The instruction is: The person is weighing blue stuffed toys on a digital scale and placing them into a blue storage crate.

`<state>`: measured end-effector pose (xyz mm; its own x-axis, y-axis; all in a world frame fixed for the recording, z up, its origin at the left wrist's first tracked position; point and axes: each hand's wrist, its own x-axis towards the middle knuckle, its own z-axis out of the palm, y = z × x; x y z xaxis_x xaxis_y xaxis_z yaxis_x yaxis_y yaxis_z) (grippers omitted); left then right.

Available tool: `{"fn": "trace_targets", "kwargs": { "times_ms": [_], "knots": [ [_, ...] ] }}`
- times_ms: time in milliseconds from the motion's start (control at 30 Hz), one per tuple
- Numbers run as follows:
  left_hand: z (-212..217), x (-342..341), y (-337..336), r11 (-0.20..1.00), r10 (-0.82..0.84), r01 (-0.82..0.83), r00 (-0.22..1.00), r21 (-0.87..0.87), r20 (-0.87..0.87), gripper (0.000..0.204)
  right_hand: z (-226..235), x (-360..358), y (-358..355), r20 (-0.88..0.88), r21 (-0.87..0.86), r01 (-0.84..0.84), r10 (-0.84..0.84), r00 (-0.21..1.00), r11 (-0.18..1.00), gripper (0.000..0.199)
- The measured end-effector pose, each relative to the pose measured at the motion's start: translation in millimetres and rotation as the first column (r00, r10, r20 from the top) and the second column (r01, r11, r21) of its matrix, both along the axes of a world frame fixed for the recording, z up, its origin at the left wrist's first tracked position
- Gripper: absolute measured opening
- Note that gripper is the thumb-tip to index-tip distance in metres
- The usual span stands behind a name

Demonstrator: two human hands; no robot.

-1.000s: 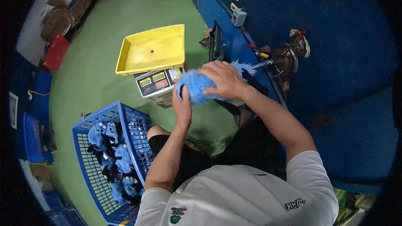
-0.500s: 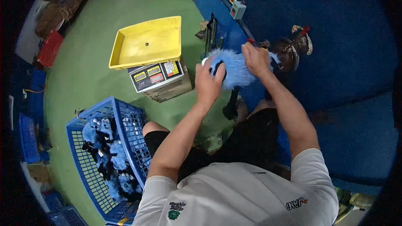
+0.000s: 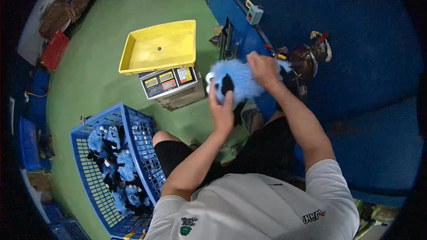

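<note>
A blue furry plush toy (image 3: 238,73) with white eyes and a black mouth patch lies sideways between my hands. My left hand (image 3: 221,110) holds it by the head end, fingers and thumb around the eyes and mouth patch. My right hand (image 3: 264,68) is closed on the body, its fingers bent over the fur. The toy's far right end reaches a dark round metal fitting (image 3: 304,60) on the blue machine; I cannot tell whether it is fitted over it.
A shallow yellow tray (image 3: 189,40) rests on a weighing scale (image 3: 167,82) in front of me to the left. Beside my left leg, a blue basket (image 3: 126,129) holds several similar plush toys (image 3: 126,166). A grey switch box (image 3: 254,14) is fixed to the blue machine (image 3: 356,84).
My left hand has moved lower on the toy's head, uncovering more of the mouth patch. My right hand has shifted slightly left, and the toy's head has moved left and down.
</note>
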<state>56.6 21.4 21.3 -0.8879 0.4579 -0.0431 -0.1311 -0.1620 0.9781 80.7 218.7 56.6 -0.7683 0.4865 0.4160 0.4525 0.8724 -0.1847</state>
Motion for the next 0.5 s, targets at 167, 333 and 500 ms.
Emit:
{"fn": "trace_targets", "kwargs": {
  "times_ms": [167,333,500],
  "knots": [
    [-10.8,-6.4,13.4,0.993,0.029,-0.009,0.984,0.114,-0.177,0.059,-4.9,6.8,17.9,-0.087,0.104,-0.011,0.02,0.996,0.995,0.03],
    [6.1,-17.7,0.1,0.993,0.043,-0.023,0.983,0.113,-0.177,0.059,-4.7,3.6,0.5,-0.152,0.084,-0.037,0.05,0.987,0.996,0.031],
    [14.6,-19.5,20.5,0.997,-0.004,0.025,0.963,0.075,-0.27,0.054,-3.8,18.0,22.9,-0.14,0.044,0.005,0.002,0.99,0.999,0.031]
  ]
}}
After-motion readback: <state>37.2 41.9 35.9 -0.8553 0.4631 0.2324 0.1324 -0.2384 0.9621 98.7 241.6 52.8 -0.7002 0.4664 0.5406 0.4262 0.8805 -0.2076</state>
